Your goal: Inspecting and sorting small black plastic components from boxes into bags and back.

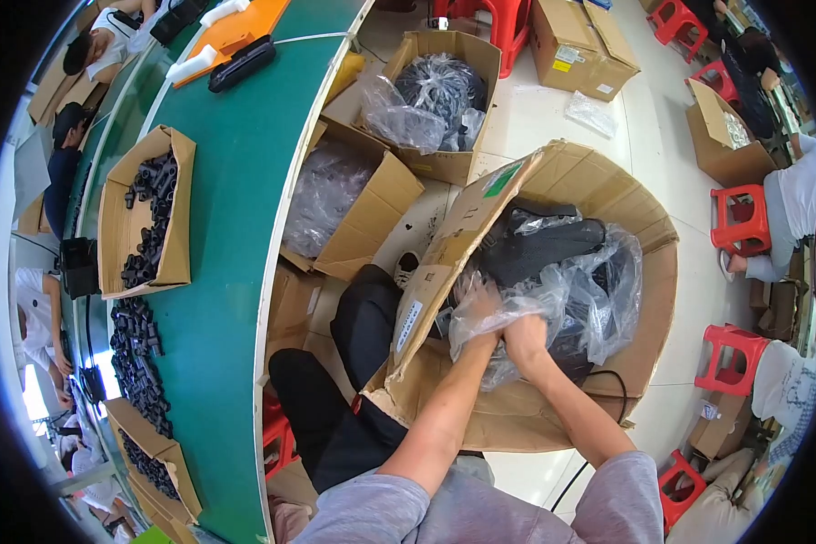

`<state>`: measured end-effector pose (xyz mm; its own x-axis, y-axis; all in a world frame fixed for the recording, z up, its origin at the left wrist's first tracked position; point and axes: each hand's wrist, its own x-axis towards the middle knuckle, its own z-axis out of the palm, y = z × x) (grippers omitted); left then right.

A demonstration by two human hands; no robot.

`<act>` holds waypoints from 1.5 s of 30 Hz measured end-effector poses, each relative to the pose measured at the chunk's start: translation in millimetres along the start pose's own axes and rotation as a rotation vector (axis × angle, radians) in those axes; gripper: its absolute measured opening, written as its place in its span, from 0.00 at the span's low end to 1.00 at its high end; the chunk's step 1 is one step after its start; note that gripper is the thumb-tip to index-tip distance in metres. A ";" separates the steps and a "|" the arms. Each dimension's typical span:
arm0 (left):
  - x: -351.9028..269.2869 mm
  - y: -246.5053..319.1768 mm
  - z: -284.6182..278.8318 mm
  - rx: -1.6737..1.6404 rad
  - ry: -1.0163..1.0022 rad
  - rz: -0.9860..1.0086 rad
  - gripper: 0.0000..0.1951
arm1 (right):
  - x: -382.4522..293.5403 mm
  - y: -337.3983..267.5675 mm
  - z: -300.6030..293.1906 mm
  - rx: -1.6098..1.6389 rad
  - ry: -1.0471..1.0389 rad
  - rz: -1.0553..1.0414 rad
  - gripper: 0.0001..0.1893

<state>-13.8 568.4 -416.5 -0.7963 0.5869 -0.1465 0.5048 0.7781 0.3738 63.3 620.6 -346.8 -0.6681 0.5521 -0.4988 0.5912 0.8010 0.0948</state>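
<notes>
Both arms reach into a large open cardboard box (605, 166) beside my legs. My left hand (481, 304) is inside a clear plastic bag (615, 299), blurred by the film; its fingers are not clear. Close beside it, my right hand (525, 336) is closed on the bag's gathered edge, its fingertips hidden. Under and beyond the film lies a black part with a mesh-like surface (544, 251). Other dark parts show through the plastic, too covered to name.
Left of me runs a green-topped workbench (224, 272), with a cardboard tray (119, 231) of black tubular fittings and a loose pile of fittings (136, 360). Two boxes of plastic-wrapped goods (442, 163) (374, 231) stand ahead. A black cable (623, 391) hangs over the box edge. Red stools (741, 217) and people are at right.
</notes>
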 end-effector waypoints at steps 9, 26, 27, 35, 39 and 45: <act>18.4 6.4 -8.0 0.042 -0.224 0.049 0.22 | 70.0 36.4 64.0 0.346 0.485 -0.346 0.17; 9.4 10.6 21.2 -0.157 -0.306 -0.127 0.29 | 76.4 32.9 108.7 0.280 0.295 -0.039 0.29; 11.9 13.0 34.0 -0.193 -0.347 -0.173 0.31 | 81.0 34.0 114.4 0.276 0.302 -0.033 0.29; 26.5 -4.7 107.8 -0.322 -0.392 -0.315 0.32 | 104.9 30.8 138.8 0.353 0.129 0.038 0.31; 33.8 -17.0 106.3 -0.340 -0.454 -0.330 0.32 | 102.6 29.4 127.2 0.538 0.248 0.115 0.31; 22.6 21.4 88.5 -0.403 -0.383 -0.310 0.31 | 93.6 44.6 137.9 0.863 0.281 0.063 0.26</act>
<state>8.5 618.2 -492.8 -0.6718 0.4445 -0.5926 0.0457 0.8233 0.5657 89.4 676.2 -508.1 -0.6420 0.7156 -0.2753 0.6876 0.3786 -0.6195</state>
